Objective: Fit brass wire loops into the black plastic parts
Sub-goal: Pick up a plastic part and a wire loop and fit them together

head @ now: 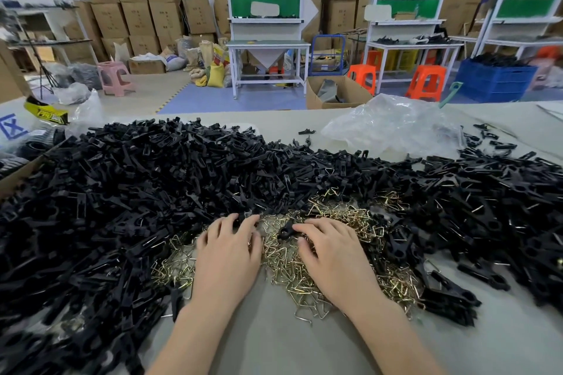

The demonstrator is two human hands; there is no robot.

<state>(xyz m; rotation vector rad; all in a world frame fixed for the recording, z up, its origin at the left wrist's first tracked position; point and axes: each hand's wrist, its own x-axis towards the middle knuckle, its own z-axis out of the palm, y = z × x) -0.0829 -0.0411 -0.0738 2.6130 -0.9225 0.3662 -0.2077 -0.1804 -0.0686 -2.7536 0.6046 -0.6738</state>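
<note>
**Two hands in a heap of clips and wire**

A big gray table (274,344) fills the near part of the room. A huge heap of black plastic parts (152,176) lies across it, from the far left to the far right. It is thickest on the left.

A crumpled clear plastic bag (393,125) sits on the far right of the table, behind the heap.

In the near middle, with black parts to the left, right and far side, lies a smaller pile of shiny brass wire loops (283,262).

Both hands rest on top of this pile. The left hand (227,253) has its fingers spread and bent down, with the tips at the edge of the black heap. I cannot tell if it holds anything.

The right hand (332,256) pinches one black part (286,230) between its thumb and first finger, just above the loops.
</note>
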